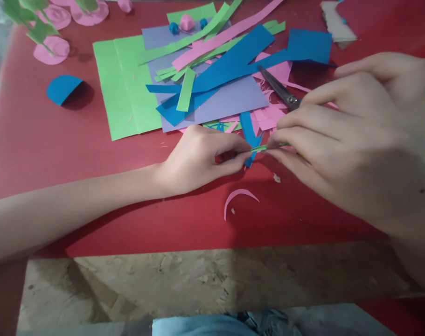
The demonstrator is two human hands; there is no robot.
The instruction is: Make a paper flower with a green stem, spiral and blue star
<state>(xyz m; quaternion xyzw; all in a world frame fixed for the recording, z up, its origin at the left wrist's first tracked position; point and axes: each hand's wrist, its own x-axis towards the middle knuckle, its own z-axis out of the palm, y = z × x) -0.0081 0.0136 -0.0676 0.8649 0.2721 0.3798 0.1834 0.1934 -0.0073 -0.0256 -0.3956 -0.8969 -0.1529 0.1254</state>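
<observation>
My left hand [201,156] and my right hand [352,140] meet over the red sheet [40,140], both pinching the same thin green paper strip [264,148] stretched between their fingertips. The left pinches its left end, the right its right end. Just behind the strip lie blue [249,135] and pink [268,116] paper scraps. Grey scissors [280,91] lie shut on the pile behind my right fingers, their handles hidden by that hand.
A heap of cut paper lies behind: a green sheet [124,88], a purple sheet [229,100], blue strips [233,65], long pink and green strips. Pink rolled circles [53,49], a blue half circle [61,88], a curved pink sliver [238,196]. Bare board edge [198,280] lies nearest me.
</observation>
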